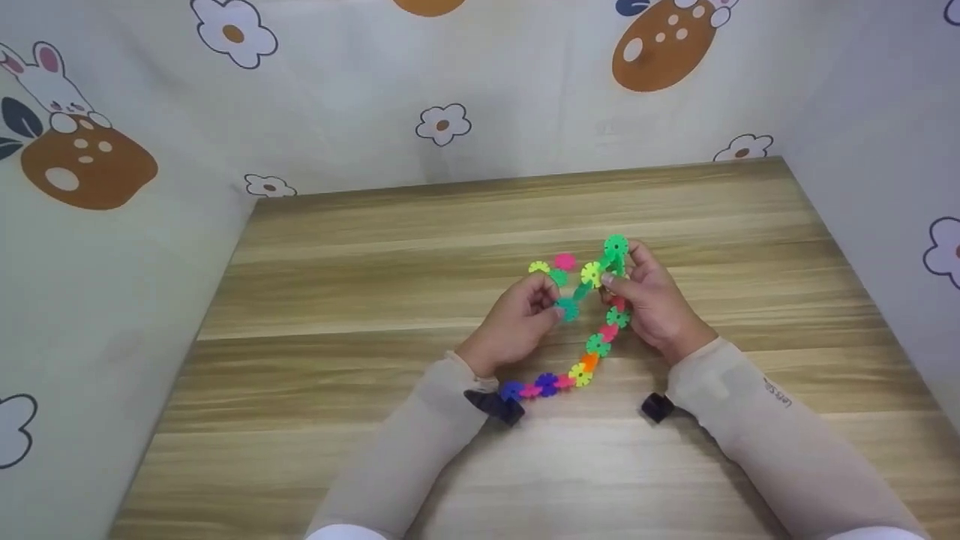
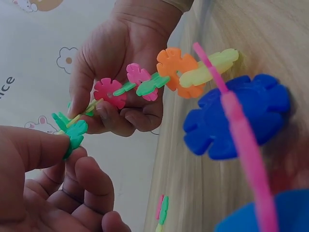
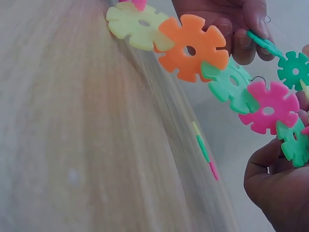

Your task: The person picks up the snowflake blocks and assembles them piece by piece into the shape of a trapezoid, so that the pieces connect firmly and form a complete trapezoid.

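A chain of slotted, flower-shaped plastic discs in several colours runs between both hands. My left hand (image 1: 510, 322) pinches a teal-green disc (image 1: 568, 309) at one end between thumb and fingers. The right hand (image 1: 660, 304) grips the chain at a yellow disc (image 1: 591, 274), with a bright green disc (image 1: 616, 246) standing above its fingers. From there the chain hangs past an orange disc (image 3: 193, 48) and curves toward the left wrist, ending in blue discs (image 2: 236, 116) and pink ones. Right-hand fingers hide part of the chain.
Beyond the left hand, a yellow disc (image 1: 538, 267), a green disc (image 1: 559, 277) and a pink disc (image 1: 565, 261) lie in a row on the wooden table (image 1: 360, 262). A patterned cloth (image 1: 345, 97) surrounds the table's back and sides. Each wrist wears a black device (image 1: 657, 407).
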